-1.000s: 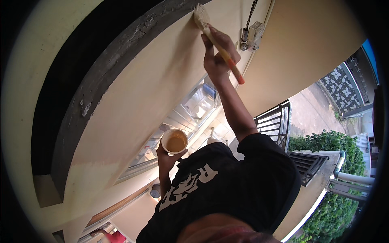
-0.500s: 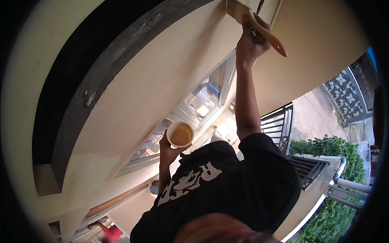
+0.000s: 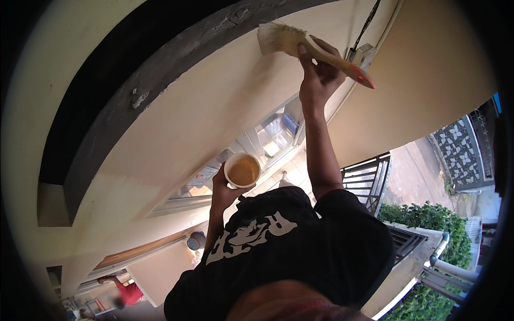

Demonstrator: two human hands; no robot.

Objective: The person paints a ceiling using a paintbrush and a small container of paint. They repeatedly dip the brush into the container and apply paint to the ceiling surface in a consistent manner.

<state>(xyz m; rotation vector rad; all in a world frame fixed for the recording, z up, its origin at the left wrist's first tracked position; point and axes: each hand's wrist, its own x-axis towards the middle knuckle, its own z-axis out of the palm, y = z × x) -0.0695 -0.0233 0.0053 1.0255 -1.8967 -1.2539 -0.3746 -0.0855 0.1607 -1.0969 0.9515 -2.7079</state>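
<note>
High against the cream wall (image 3: 198, 112), my right hand (image 3: 321, 72) is closed round the handle of a wide paintbrush (image 3: 284, 40). Its pale bristles lie on the wall just below the dark grey band (image 3: 166, 80), and the red-tipped end of the handle points right. Lower down, in front of my chest, my left hand (image 3: 224, 187) grips a white tub (image 3: 228, 172) by its side. Tan paint (image 3: 244, 171) shows inside it; the fingers behind the tub are partly hidden.
Below the wall is a glazed window (image 3: 267, 136). A cable (image 3: 367, 24) runs down to a small fitting beside my right hand. A metal railing (image 3: 369, 179), green shrubs (image 3: 428, 222) and a patterned gate (image 3: 458, 150) lie right. A person in red (image 3: 130, 293) is at lower left.
My right hand has come down and left with the paintbrush, whose bristles are now in full view along the wall. The tub has shifted slightly right and down in the picture, and the view has tilted.
</note>
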